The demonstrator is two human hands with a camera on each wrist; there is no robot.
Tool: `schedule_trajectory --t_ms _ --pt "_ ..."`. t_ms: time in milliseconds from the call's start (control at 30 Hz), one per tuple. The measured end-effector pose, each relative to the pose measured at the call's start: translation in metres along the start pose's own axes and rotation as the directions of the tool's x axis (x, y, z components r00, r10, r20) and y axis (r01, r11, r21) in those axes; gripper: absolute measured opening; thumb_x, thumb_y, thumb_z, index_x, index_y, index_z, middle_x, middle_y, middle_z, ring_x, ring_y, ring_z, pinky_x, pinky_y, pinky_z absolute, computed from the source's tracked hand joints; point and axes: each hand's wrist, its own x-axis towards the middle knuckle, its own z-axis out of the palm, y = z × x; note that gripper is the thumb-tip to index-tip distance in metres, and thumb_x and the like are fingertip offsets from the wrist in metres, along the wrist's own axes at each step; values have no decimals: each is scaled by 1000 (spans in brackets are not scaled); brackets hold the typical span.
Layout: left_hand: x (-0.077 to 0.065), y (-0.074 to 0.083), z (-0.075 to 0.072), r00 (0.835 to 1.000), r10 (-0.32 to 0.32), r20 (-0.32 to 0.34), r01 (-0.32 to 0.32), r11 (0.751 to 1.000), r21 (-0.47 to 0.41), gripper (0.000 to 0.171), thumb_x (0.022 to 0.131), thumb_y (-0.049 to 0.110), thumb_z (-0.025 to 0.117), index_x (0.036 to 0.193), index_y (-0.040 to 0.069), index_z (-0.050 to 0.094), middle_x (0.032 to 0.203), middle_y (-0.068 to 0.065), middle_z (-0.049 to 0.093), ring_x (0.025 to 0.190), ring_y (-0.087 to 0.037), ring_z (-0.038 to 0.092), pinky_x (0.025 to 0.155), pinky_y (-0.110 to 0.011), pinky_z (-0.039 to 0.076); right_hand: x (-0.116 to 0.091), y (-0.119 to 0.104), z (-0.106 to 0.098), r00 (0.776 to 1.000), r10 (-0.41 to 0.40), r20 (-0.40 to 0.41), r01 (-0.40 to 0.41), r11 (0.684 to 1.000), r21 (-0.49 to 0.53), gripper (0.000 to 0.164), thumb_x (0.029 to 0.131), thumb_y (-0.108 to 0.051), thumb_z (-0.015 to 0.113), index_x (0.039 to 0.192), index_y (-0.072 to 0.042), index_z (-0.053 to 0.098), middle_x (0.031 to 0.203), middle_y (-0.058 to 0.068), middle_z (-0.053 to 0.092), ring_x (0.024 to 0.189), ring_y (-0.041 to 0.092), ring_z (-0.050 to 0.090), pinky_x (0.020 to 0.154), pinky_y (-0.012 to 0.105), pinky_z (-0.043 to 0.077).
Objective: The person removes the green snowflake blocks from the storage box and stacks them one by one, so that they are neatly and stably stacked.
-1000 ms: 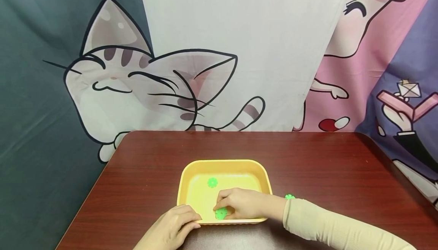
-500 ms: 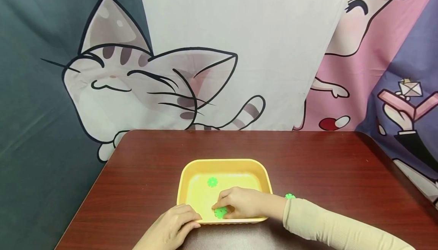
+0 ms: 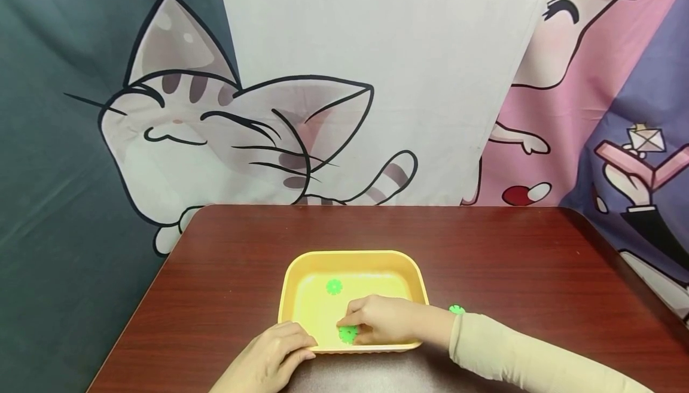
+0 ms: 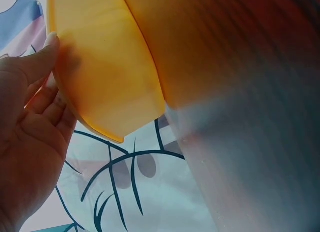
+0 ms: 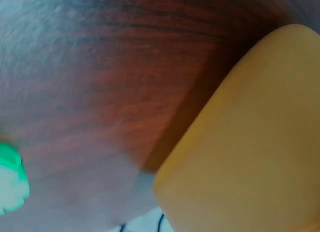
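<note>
Plain yellow tray (image 3: 312, 306), green discs (image 3: 334, 287), reddish-brown table (image 3: 495, 249) (wood-grained), cream sleeve (image 3: 506, 345)

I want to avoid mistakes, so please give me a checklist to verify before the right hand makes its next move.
1. Left hand on the yellow tray: ok, it grips the near left corner.
2. Right hand at the held green piece: ok, fingers curl around it.
3. Held green piece lifted from the tray floor: cannot tell, fingers hide part.
4. Far green piece apart from both hands: ok, it lies farther back in the tray.
5. Outside green piece, right of the tray, fully visible: not ok, in the head view the sleeve covers part.
</note>
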Motion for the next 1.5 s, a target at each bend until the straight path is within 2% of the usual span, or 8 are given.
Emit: schedule_trajectory --t_ms 167,367,533,867,1000,1167,1333,1500 --pt "0 1 1 1000 4 -1 -4 1000 -7 6 89 20 63 85 17 66 82 16 58 76 3 51 71 -7 38 -9 2 -6 997 -44 -61 36 992 -117 28 87 -20 67 114 -13 64 99 -6 59 82 -5 54 74 3 40" --pt "0 2 1 1000 0 1 0 1000 -14 4 89 19 64 86 17 66 82 15 58 76 3 52 71 -7 39 -30 12 -19 974 -57 -217 28 991 -134 32 87 -21 67 114 -5 65 99 -3 61 86 1 59 79 8 45" --pt "0 4 0 1000 -24 5 24 999 -27 3 87 16 66 85 19 66 83 17 57 76 3 51 72 -6 38 -56 18 -31 953 -9 -301 -24 994 -107 35 88 -20 66 119 -5 62 104 -3 63 92 4 60 80 12 47" --pt "1 3 0 999 -31 -7 31 999 8 5 89 19 64 85 19 66 83 16 58 76 2 51 72 -8 39 -113 21 -47 844 92 -529 -156 985 -77 39 72 -20 81 109 -17 68 96 -13 65 75 6 55 68 10 40" --pt "1 2 0 1000 -13 -18 14 1000 23 4 88 19 65 85 18 66 83 16 57 76 2 51 72 -8 39 -134 27 -44 820 130 -557 -227 968 -109 39 74 -29 79 109 -16 69 95 -13 65 78 5 57 71 13 41" --pt "1 2 1 1000 -13 -20 14 1000 26 4 89 20 65 85 19 66 82 17 56 75 2 50 72 -7 38 -153 35 -35 806 134 -577 -296 935 -197 39 69 -27 83 104 -14 70 92 -12 67 81 5 59 77 19 39" --pt "2 3 2 1000 -21 -8 22 1000 22 6 90 21 63 85 18 66 83 17 56 75 2 50 72 -8 38 -171 36 -23 808 222 -546 -386 899 -206 39 66 -25 83 101 -14 71 94 -14 65 83 5 57 77 24 42" --pt "3 4 2 999 -34 4 34 999 21 5 90 21 63 85 19 66 83 17 56 76 2 50 72 -9 39 -183 36 -10 816 253 -519 -408 889 -208 38 67 -25 82 102 -16 70 98 -13 63 87 7 57 79 27 42"
